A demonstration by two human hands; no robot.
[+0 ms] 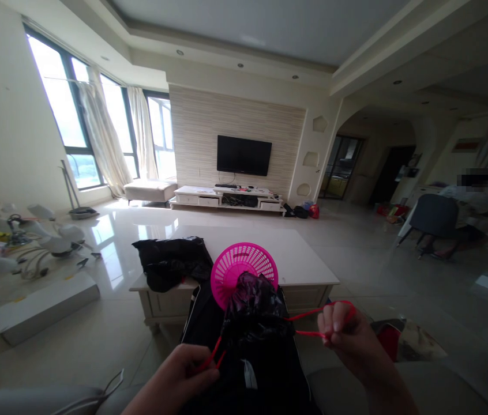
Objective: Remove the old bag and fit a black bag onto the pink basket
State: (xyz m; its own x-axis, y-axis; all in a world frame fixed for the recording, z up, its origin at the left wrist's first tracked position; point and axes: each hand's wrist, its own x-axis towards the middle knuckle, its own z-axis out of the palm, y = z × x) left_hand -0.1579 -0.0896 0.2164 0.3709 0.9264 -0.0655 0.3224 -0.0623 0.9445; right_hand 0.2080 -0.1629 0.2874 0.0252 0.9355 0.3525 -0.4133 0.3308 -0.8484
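Note:
A black drawstring garbage bag (255, 311) lies gathered over my lap, its mouth bunched together. My left hand (187, 369) grips one loop of its red drawstring at the lower left. On the other side, my right hand (339, 328) is closed around the opposite red loop, which is stretched out to the right. Behind the bag a pink slotted plastic basket (226, 262) is tipped with its open side towards me, partly covered by the black plastic. Whether the bag is inside the basket or only against it, I cannot tell.
A white coffee table (308, 259) stands in front of my knees, with another crumpled black plastic bag (172, 262) on its left part. A long white box (47, 308) is on the floor at left. A person (464, 202) sits at far right near a dark chair (434, 216).

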